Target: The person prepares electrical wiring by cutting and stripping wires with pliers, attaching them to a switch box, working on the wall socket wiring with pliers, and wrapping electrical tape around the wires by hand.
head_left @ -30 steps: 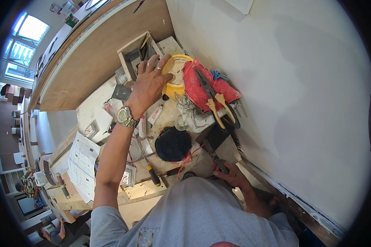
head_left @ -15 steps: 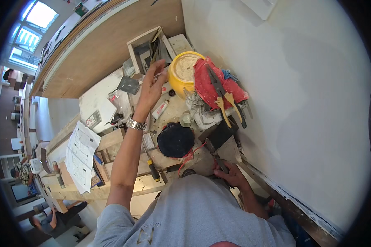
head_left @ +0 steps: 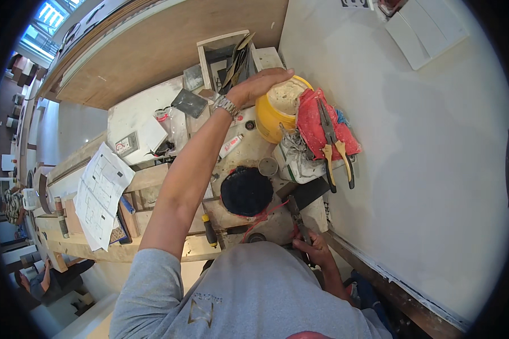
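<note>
Watching from afar, I see a person's left hand (head_left: 261, 85) stretched across a cluttered workbench (head_left: 250, 153) to the far-left rim of a yellow bucket (head_left: 270, 121), which stands on the far side near the wall (head_left: 424, 169). The fingers extend along the rim; whether they grip it or merely pass above, I cannot tell. Pale paste (head_left: 285, 97) fills much of the bucket, and I see no lump of it lifted out. Near the body, the right hand (head_left: 315, 247) is closed around a dark tool (head_left: 297, 219), so that pick-up is done; a red wire (head_left: 277, 207) runs close to its tip. A round black object (head_left: 246, 191) sits left of the tool, a screwdriver (head_left: 210, 231) farther left. Pliers (head_left: 328, 131) lie on a red cloth (head_left: 308, 113) at the bucket's right side, in neither hand. By my judgement, the left hand's reach is nearly complete, with no item visibly taken up; how much beyond that is finished or left, I cannot tell.
</note>
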A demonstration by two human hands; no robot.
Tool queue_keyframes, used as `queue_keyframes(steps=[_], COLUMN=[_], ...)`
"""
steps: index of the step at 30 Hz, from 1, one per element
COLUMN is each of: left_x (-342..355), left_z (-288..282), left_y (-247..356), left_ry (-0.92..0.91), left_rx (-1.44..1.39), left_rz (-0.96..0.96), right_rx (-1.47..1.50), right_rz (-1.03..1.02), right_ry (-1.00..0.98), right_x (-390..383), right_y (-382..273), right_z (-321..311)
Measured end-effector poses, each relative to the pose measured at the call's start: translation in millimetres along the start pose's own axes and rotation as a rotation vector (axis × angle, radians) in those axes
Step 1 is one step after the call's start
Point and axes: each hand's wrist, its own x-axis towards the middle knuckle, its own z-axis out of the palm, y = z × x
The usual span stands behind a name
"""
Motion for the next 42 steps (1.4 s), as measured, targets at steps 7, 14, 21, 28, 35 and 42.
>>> queue_keyframes(steps=[7,14,21,28,35,42], left_x=[-7,-58,-70,-71,-59,-16], left_z=[-1,9,9,-18,-27,-46], left_y=[-19,-18,-30,1,55,51], left_ry=[0.061,0.258,0.379,0.188,-0.083,-0.237], left_rx=[-0.077,0.129,0.269,0.588,0.516,0.668], left_rz=[0.038,0.118,0.215,0.195,-0.258,-0.102], right_rx=[-0.056,-0.037,-0.04,-0.002,0.078,-0.039], right_rz=[-0.011,-0.048,-0.013,-0.014,-0.032,0.028], right_ry=[-0.011,-0.003,0.007,0.021,-0.011,0.014], right_x=[8,10,10,8,10,12], right_y=[6,-2,-19,-16,-6,1], right_z=[-3,-4,-4,-9,-6,-13])
